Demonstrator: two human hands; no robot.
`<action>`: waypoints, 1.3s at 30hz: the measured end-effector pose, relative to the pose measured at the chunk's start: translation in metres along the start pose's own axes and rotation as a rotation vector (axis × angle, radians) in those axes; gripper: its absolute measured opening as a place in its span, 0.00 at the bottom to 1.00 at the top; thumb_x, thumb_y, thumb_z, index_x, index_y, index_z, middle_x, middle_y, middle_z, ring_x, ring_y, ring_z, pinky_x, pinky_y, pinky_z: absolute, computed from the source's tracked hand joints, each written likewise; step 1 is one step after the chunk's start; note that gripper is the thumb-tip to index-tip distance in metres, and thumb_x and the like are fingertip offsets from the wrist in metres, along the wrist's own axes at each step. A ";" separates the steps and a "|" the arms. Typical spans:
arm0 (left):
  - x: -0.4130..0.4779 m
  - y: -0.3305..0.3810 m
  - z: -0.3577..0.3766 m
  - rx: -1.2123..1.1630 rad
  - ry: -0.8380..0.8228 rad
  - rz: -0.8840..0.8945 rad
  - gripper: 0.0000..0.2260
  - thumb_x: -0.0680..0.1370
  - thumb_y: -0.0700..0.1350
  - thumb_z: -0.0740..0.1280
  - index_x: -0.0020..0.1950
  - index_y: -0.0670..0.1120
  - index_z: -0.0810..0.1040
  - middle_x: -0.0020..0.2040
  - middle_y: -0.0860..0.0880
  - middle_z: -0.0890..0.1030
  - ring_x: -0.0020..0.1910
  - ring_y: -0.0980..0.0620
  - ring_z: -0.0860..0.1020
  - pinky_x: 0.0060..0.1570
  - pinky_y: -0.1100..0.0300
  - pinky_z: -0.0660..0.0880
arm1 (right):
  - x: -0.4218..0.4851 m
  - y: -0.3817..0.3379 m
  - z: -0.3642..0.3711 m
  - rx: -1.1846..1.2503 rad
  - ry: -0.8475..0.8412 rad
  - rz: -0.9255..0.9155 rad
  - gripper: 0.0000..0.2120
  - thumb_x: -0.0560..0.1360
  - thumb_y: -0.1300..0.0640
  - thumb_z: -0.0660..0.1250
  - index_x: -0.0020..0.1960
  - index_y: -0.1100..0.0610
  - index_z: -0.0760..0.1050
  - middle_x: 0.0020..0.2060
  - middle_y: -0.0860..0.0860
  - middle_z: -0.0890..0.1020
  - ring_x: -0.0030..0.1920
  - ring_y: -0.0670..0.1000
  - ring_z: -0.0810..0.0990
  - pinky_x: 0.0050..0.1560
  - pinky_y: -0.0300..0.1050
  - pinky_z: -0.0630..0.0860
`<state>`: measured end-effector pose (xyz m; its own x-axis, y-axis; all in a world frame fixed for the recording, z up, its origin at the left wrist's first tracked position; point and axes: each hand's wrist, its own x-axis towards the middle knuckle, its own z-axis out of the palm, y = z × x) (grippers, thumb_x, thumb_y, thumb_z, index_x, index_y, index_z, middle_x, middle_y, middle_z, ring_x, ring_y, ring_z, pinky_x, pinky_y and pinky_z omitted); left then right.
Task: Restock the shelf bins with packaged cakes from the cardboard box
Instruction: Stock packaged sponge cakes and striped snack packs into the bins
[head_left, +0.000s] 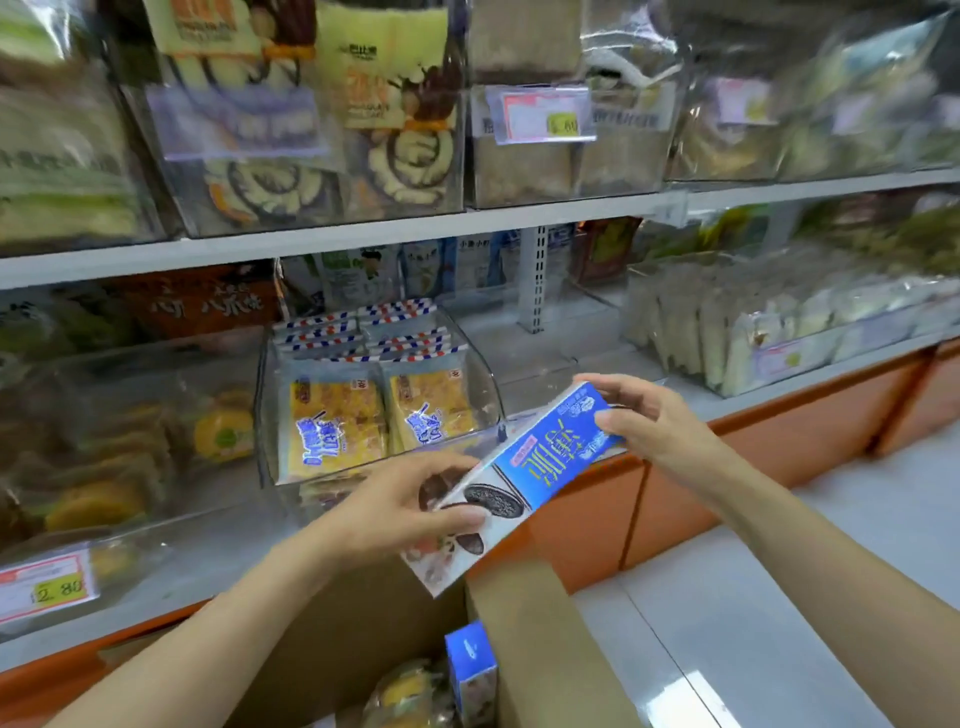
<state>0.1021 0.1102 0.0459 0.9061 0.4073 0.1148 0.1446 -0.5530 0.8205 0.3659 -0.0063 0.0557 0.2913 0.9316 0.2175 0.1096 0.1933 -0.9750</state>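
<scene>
A long blue and white cake box (540, 462) printed with dark sandwich cookies is held tilted in front of the lower shelf. My left hand (410, 499) grips its lower white end, thumb on top. My right hand (644, 421) pinches its upper blue end. Below them the open cardboard box (530, 639) holds another blue carton (470, 670) and a clear-wrapped yellow cake (410, 696). A clear shelf bin (483, 374) just behind the held box contains yellow packaged cakes (337, 426).
An empty stretch of lower shelf (561, 358) lies right of the yellow-cake bin, with a bin of pale wrapped cakes (727, 322) further right. Upper shelf bins hold roll cakes (322, 140). Orange base panels (779, 452) and a pale tiled floor (779, 623) are at right.
</scene>
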 end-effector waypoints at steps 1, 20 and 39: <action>0.006 0.003 0.004 -0.055 0.028 -0.022 0.17 0.75 0.47 0.72 0.62 0.48 0.76 0.51 0.48 0.84 0.45 0.48 0.84 0.43 0.48 0.81 | 0.002 0.001 -0.001 0.062 0.057 -0.012 0.42 0.55 0.43 0.80 0.64 0.53 0.72 0.51 0.50 0.83 0.46 0.49 0.81 0.45 0.43 0.80; 0.077 -0.028 0.018 0.984 0.242 0.008 0.35 0.79 0.61 0.55 0.79 0.48 0.44 0.79 0.52 0.40 0.78 0.51 0.43 0.74 0.57 0.38 | 0.098 -0.041 -0.044 -1.064 -0.223 -0.203 0.30 0.77 0.60 0.66 0.76 0.49 0.60 0.58 0.53 0.71 0.56 0.52 0.71 0.52 0.39 0.71; 0.058 -0.046 0.023 1.060 0.232 -0.014 0.36 0.78 0.54 0.64 0.79 0.51 0.48 0.79 0.52 0.44 0.77 0.53 0.45 0.76 0.52 0.48 | 0.092 0.023 -0.024 -1.033 -0.322 -0.108 0.22 0.79 0.56 0.63 0.72 0.47 0.68 0.72 0.49 0.68 0.71 0.48 0.66 0.70 0.45 0.64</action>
<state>0.1567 0.1427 0.0018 0.8204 0.4844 0.3039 0.5254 -0.8482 -0.0663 0.4184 0.0768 0.0544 -0.0140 0.9914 0.1305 0.9100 0.0668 -0.4093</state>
